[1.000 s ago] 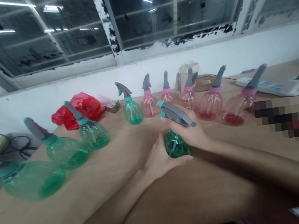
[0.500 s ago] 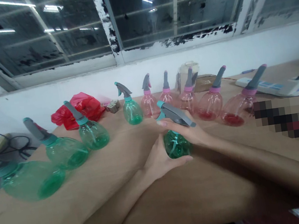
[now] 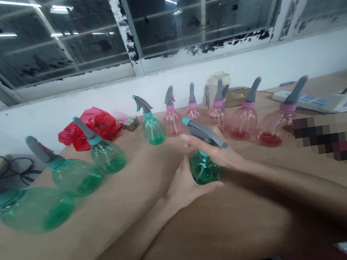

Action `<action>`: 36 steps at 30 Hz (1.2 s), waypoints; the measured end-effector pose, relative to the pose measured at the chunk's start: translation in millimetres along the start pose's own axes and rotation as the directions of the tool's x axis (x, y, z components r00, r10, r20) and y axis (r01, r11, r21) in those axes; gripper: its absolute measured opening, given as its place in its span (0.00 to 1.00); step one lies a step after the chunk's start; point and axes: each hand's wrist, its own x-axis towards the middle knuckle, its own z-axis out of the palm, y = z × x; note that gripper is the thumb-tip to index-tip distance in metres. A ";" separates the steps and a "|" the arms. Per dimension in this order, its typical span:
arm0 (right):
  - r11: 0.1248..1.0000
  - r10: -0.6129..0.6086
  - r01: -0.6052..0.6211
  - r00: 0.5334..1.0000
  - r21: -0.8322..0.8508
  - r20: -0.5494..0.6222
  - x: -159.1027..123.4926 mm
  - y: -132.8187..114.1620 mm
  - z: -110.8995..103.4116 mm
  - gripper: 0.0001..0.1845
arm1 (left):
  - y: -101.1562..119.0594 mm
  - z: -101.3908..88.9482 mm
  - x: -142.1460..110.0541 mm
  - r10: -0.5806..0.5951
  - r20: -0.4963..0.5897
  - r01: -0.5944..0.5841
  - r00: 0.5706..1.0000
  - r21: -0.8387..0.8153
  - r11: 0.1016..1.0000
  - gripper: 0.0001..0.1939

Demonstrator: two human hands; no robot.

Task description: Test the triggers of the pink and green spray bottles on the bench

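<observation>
A green spray bottle (image 3: 202,170) stands on the wooden table (image 3: 162,235) in the middle. My left hand (image 3: 183,186) wraps round its round body from the left. My right hand (image 3: 218,151) is closed round the neck, under the grey trigger head (image 3: 204,133) with its teal nozzle tip. To the left a curved row of several green spray bottles (image 3: 106,154) stands on the table. A row of several pink spray bottles (image 3: 243,121) stands behind and to the right.
A red plastic bag (image 3: 95,123) lies at the back left near a small grey block (image 3: 131,123). A white power strip (image 3: 314,102) with a black cable sits at the back right. A beige jug (image 3: 211,88) and a cardboard box stand by the wall.
The fingers of my right hand have shifted a little round the sprayer neck and the trigger head has turned slightly. The bottle stays in place; my left hand has hardly moved.
</observation>
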 end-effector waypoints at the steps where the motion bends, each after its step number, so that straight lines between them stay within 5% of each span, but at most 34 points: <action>1: 1.000 0.004 -0.004 1.000 -0.001 0.013 0.1 -0.1 -0.3 0.12 | -0.4 0.1 0.0 -0.007 -0.002 0.007 1.000 0.000 1.000 0.44; 5: 0.999 0.034 -0.036 0.998 0.033 0.062 -1.2 -0.2 -1.5 0.11 | -2.0 0.3 0.3 -0.018 -0.009 0.018 1.000 -0.009 1.000 0.45; 21: 0.998 -0.049 0.048 0.997 -0.030 -0.054 -5.3 3.1 0.8 0.06 | 0.0 -1.6 0.3 -0.011 -0.002 0.011 1.000 -0.005 1.000 0.44; 36: 0.991 0.037 -0.049 0.994 0.124 0.102 -3.1 3.1 -2.8 0.11 | 1.7 -1.8 -0.1 0.003 0.003 -0.003 1.000 0.003 1.000 0.44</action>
